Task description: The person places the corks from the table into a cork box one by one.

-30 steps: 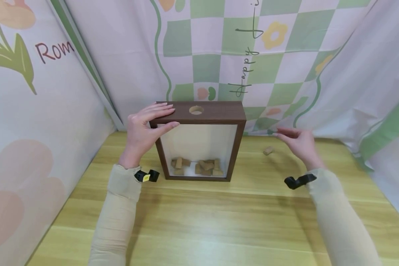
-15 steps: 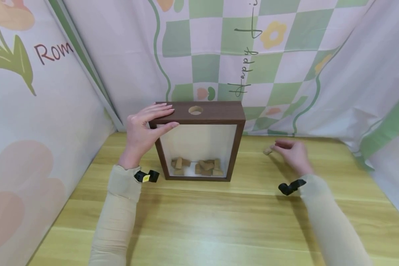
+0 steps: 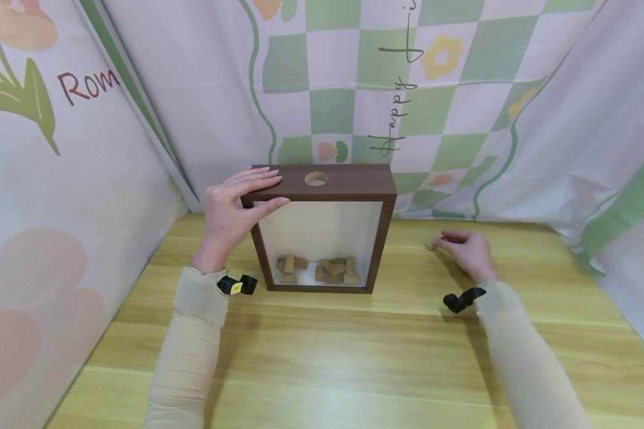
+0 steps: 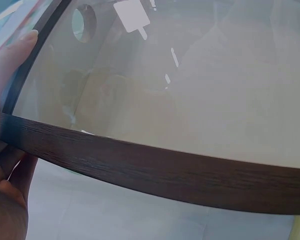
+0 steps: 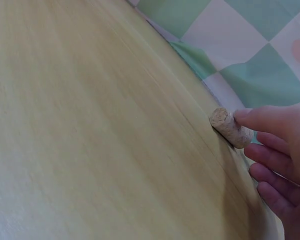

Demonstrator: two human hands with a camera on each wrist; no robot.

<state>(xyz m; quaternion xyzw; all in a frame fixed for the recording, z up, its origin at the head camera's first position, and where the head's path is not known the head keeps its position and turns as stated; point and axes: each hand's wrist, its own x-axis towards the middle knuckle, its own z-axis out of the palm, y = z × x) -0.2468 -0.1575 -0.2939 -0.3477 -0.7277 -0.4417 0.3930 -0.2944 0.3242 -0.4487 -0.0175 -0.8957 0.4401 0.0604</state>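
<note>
A dark brown wooden shadow box with a clear front stands upright on the table. Several corks lie in two heaps inside at its bottom, and a round hole opens in its top. My left hand grips the box's upper left corner, fingers flat over the top and thumb along the front edge. Right of the box, my right hand pinches a single cork down at the tabletop. The right wrist view has the thumb on the cork's upper side and the fingers behind it.
The wood-grain table runs up to a green-and-white checked curtain close behind the box. A printed white cloth borders the left side. Both wrists carry black cameras.
My right hand has come down and left to the loose cork and now has it between thumb and fingers. The left hand and the box have stayed put.
</note>
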